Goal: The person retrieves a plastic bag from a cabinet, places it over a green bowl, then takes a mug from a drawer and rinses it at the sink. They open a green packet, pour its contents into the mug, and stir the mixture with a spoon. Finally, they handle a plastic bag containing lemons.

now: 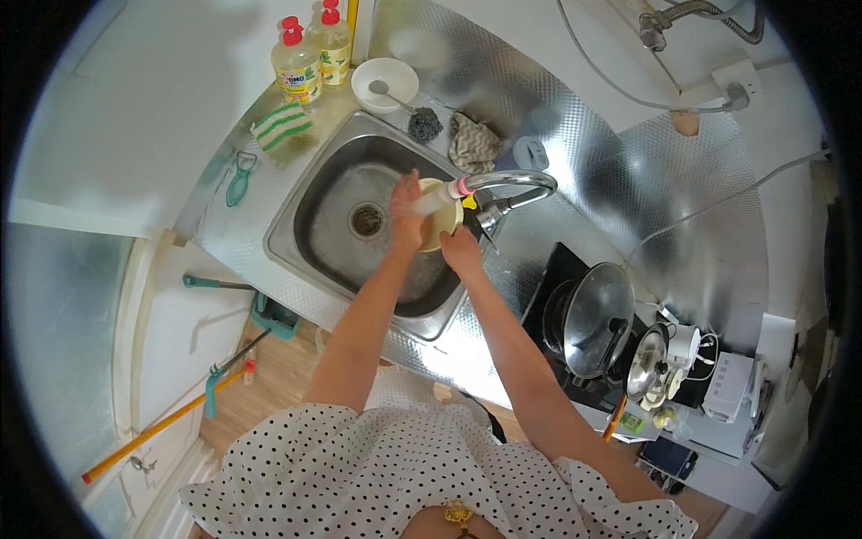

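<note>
Over the right side of the stainless steel sink (325,255), a pale yellow bowl (446,228) is tilted under the faucet (515,179). My right hand (462,250) grips the bowl's near rim. My left hand (407,210) lies against its left side, fingers stretched upward and partly covered by the water stream; whether it grips the bowl is unclear. Water runs from the pink-banded spout onto the bowl and left hand. The drain (368,220) shows to the left. A small yellow item (469,202) and a dark object beside the bowl are partly hidden by the faucet.
Behind the sink are a white bowl (385,84) with a spoon, a steel wool scourer (425,125) and a crumpled cloth (473,143). Soap bottles (297,71), a striped sponge (281,127) and a peeler (240,180) stand or lie left. A lidded pan (599,321) sits on the right.
</note>
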The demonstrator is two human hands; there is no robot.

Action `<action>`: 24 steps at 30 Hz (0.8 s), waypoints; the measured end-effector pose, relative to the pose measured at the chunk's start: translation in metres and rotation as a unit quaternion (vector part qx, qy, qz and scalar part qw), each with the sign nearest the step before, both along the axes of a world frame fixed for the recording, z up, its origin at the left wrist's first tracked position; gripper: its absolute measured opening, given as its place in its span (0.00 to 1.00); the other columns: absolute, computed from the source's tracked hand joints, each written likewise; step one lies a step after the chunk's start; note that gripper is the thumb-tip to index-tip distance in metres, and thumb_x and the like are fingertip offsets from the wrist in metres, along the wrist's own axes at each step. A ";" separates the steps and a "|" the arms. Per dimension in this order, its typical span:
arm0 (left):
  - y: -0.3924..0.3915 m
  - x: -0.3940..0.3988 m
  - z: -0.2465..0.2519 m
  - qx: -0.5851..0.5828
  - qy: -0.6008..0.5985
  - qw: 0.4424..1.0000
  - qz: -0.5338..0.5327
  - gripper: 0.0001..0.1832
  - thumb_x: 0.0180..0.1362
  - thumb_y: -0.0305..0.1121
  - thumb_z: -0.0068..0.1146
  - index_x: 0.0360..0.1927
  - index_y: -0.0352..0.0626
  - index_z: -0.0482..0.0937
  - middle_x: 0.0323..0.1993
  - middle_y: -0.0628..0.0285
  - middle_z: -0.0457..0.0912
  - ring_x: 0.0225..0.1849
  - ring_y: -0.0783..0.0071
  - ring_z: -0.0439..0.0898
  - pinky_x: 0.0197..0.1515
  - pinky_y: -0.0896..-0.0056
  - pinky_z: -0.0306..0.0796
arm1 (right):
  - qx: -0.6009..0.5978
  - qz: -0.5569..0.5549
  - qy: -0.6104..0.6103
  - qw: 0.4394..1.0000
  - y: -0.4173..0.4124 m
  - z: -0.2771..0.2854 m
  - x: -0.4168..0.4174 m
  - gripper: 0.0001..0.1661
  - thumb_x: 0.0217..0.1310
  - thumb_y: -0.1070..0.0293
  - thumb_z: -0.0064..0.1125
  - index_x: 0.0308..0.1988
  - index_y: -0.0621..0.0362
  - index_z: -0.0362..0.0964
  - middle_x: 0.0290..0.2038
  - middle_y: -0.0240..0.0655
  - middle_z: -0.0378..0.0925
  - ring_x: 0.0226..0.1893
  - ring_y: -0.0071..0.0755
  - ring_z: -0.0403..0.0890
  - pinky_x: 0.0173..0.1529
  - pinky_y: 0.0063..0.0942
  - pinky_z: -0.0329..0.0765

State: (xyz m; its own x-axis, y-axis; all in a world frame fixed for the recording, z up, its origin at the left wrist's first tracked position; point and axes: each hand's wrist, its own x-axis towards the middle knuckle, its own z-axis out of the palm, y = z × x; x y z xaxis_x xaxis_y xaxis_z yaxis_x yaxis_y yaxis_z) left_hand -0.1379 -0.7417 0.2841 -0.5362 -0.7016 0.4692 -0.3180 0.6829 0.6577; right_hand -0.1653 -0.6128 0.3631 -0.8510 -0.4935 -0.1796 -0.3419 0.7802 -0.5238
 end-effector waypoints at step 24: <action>-0.030 0.122 0.044 0.477 0.040 0.878 -0.021 0.24 0.60 0.30 0.50 0.59 0.30 0.64 0.43 0.39 0.82 0.42 0.49 0.85 0.41 0.56 0.78 | -0.313 0.033 -0.628 0.711 -0.056 -0.041 0.012 0.21 0.67 0.54 0.54 0.51 0.59 0.69 0.34 0.37 0.79 0.29 0.32 0.79 0.34 0.30 0.75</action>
State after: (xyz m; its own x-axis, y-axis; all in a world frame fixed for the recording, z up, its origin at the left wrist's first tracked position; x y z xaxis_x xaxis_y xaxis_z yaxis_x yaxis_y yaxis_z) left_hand -0.0159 -0.7714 0.3281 -0.5628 -0.7761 -0.2846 -0.2326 -0.1818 0.9554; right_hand -0.1533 -0.6689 0.3219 -0.1835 -0.8429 -0.5057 0.6782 0.2638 -0.6859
